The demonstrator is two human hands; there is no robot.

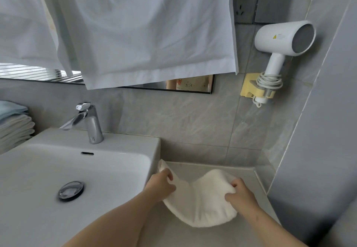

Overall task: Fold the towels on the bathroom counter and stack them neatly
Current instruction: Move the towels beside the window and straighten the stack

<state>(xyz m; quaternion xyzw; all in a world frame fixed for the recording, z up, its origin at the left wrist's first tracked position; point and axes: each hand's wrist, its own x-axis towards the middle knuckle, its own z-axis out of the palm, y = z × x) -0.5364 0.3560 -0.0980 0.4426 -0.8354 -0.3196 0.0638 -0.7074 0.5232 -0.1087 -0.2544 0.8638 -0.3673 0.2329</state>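
A white towel (202, 206) hangs in a sagging curve between both hands over the grey worktop (195, 236), just right of the sink (119, 146). The left hand (162, 187) grips the towel's left corner with curled fingers, close against the sink's side wall. The right hand (241, 194) pinches the right edge, fingers bunched into the cloth. The lower fold of the towel rests on or just above the worktop; which, I cannot tell.

The worktop here is a narrow strip, hemmed in by the sink on the left, the tiled back wall and a grey side wall on the right. A chrome tap (87, 123) stands at the back of the sink, with a round chrome drain plug (71, 190) in the basin. At the far left sits a stack of folded towels (14, 125), the top one pale blue. A white cloth (144, 30) hangs over most of the mirror (190, 85). A white hair dryer (284, 40) sits in a yellow holder (249, 88) on the wall, below a grey socket (244, 3).
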